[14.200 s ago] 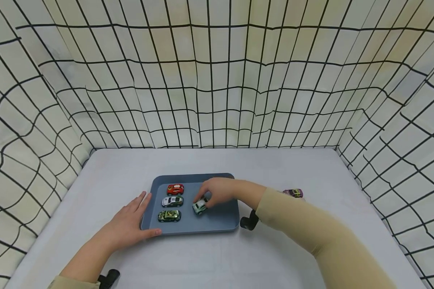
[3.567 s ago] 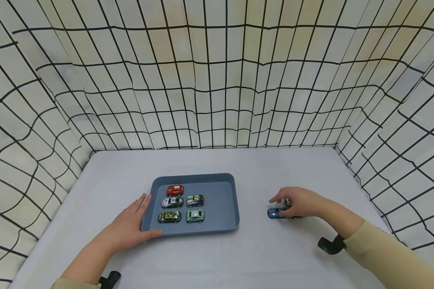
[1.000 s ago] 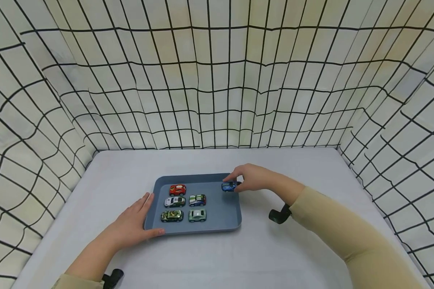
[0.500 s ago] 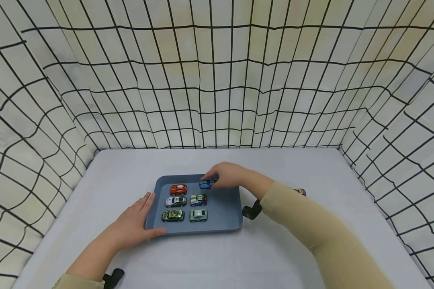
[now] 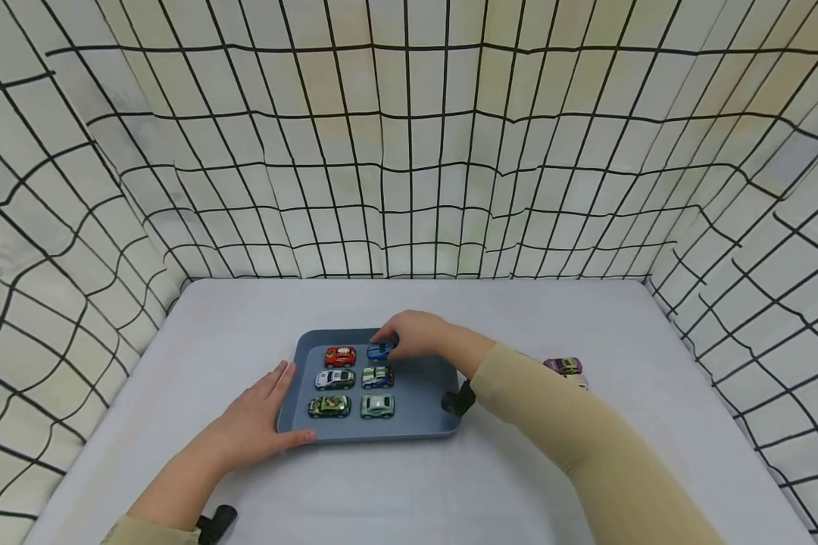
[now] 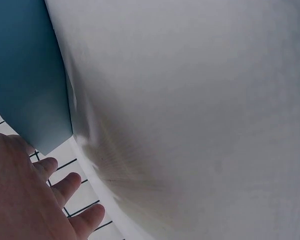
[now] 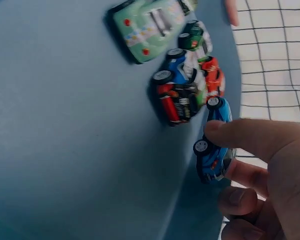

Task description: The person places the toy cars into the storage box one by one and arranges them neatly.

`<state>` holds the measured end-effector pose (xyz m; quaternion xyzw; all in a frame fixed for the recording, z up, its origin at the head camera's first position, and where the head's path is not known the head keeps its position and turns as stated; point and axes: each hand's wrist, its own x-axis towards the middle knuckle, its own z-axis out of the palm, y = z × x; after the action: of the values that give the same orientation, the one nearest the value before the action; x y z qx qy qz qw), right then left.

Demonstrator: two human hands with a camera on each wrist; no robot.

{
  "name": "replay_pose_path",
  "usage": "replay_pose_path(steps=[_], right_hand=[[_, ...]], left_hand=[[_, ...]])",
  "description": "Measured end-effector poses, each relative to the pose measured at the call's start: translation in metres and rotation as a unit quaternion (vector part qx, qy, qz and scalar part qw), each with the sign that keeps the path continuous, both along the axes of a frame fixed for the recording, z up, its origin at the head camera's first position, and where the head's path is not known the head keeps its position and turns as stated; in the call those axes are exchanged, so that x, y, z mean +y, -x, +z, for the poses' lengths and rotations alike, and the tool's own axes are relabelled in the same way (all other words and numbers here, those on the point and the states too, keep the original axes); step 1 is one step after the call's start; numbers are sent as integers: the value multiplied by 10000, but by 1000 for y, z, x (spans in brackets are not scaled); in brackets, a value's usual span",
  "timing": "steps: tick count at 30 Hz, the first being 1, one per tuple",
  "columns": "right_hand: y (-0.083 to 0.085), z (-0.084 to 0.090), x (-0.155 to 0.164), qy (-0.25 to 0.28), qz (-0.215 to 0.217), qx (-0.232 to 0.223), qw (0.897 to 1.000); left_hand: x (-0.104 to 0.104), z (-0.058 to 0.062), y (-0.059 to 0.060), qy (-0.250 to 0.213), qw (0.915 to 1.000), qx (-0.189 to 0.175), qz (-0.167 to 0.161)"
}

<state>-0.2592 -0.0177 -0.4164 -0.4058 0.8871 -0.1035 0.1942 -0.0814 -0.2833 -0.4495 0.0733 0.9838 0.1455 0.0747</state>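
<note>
A blue toy car (image 5: 379, 351) is pinched between the thumb and fingers of my right hand (image 5: 416, 334), low over the far part of the blue-grey tray (image 5: 423, 412). In the right wrist view the car (image 7: 215, 150) shows its wheels, tilted beside the tray wall. My left hand (image 5: 248, 424) rests spread along the tray's left edge, thumb at the near corner. The tray's left column has a red car (image 5: 340, 356), a white-and-dark car (image 5: 335, 379) and a camouflage car (image 5: 329, 406). To their right stand a striped car (image 5: 378, 377) and a pale green car (image 5: 378, 406).
On the white table (image 5: 409, 484), right of the tray, lie a purple car (image 5: 563, 365) and a pale pink car (image 5: 578, 381) partly hidden by my right sleeve (image 5: 572, 431). A white wall with black grid netting (image 5: 423, 189) stands around the table's back and sides.
My right hand brought the blue car from the right side of the table into the tray, then left and lower beside the red car. My left hand stays at the tray's edge.
</note>
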Motion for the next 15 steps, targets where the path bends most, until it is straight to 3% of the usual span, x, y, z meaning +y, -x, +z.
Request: replay_pose_path(steps=[15], right_hand=[[-9, -14, -11, -432, -87, 585, 9973]], left_hand=[[3, 3, -1, -12, 10000, 48, -23]])
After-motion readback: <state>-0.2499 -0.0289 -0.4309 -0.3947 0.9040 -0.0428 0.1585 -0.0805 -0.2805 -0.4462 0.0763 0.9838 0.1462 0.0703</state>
